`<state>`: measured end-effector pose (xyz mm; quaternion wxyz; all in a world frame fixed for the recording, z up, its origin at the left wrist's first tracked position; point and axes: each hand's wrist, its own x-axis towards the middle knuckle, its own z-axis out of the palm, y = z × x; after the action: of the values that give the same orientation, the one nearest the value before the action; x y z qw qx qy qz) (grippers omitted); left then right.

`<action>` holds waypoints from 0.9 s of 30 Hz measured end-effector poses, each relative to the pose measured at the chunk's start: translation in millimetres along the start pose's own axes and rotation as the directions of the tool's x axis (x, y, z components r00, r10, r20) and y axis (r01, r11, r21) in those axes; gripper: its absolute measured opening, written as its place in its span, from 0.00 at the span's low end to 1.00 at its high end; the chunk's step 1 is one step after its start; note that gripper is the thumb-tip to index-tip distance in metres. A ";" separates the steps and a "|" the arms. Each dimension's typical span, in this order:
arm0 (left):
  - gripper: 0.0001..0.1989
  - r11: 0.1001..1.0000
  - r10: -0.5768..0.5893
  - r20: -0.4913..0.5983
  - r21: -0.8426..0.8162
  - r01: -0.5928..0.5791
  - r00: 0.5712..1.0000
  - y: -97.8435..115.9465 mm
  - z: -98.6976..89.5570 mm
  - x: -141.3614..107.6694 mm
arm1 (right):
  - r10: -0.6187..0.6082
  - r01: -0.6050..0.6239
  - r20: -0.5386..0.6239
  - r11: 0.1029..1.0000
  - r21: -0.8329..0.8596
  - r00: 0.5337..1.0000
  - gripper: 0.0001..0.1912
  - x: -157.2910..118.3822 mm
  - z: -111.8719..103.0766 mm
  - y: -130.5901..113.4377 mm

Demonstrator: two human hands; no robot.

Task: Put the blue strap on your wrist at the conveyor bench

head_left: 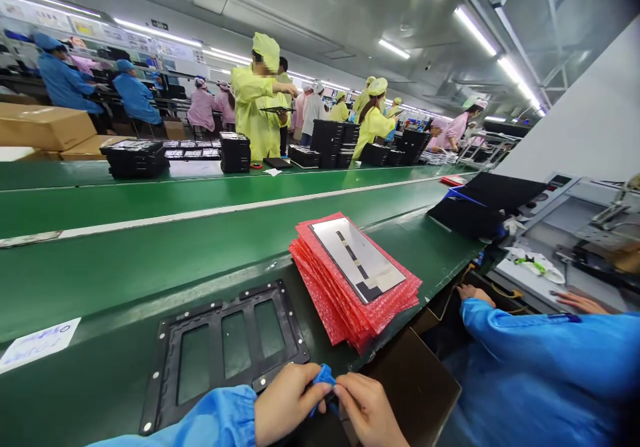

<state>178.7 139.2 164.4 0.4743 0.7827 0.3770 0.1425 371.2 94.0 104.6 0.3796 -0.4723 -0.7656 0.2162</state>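
My left hand [285,404] and my right hand [367,410] are at the bottom of the view, just off the near edge of a green conveyor bench [165,280]. Between their fingertips they pinch a small piece of blue material [324,382], perhaps cloth, though its exact kind cannot be settled. To the left of my hands lies a black frame tray [223,315] with several rectangular windows. Farther up the bench sits a stack of red bubble bags [320,284], and a silver panel with dark strips [357,257] rests on top.
A co-worker's blue-sleeved hands [475,294] work at a bench on the right, beside a black flat panel [480,197]. A white paper label [40,344] lies at the left. Stacks of black trays [135,157] stand beyond the belt, with more workers behind them.
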 end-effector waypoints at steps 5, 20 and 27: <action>0.18 0.998 -0.034 -0.097 -0.065 0.027 0.995 -23.5 15.9 5.0 | 0.058 -0.053 0.021 0.978 -0.201 0.998 0.20 7.8 4.9 -9.4; 0.19 0.994 -0.107 -0.141 -0.001 0.107 0.984 -38.4 18.8 3.9 | 0.155 -0.131 0.146 0.978 -0.164 0.977 0.23 8.4 7.4 -29.8; 0.14 1.000 -0.018 -0.279 0.011 0.022 0.960 -33.2 20.0 -4.4 | 0.319 -0.299 0.049 0.925 -0.232 0.947 0.19 1.6 13.3 -26.7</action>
<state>172.3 132.1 126.6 0.4126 0.7542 0.4489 0.2438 345.4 83.4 115.4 0.2523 -0.6166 -0.7166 0.2067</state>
